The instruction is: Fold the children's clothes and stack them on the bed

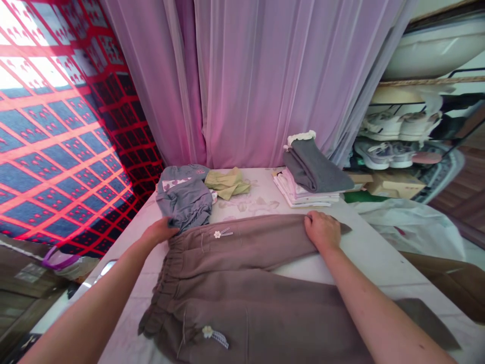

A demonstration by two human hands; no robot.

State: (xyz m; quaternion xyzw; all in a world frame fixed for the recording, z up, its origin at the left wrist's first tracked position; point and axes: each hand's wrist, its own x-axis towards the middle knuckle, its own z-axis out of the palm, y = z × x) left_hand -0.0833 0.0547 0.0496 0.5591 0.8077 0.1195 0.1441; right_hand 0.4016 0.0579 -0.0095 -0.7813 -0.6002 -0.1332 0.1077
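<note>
A pair of brown trousers [227,283] lies spread across the table, elastic waistband to the left and legs to the right. Small flower-and-ribbon trims sit near both pockets. At the far corner of the waistband, my left hand [161,231] is closed on the edge, its fingertips partly hidden. My right hand [324,230] has its fingers curled on the far trouser leg, close to the hem. Just beyond my left hand are crumpled grey-blue clothes [185,197], with a yellow-green garment [229,183] beside them.
At the table's far right, folded grey clothing [318,164] with a frilly white edge rests on a pile of pale folded clothes [293,194]. Pink-purple curtains [246,86] hang behind the table [246,206]. A rack with shoes [386,151] stands to the right, above a clear plastic bag [417,225].
</note>
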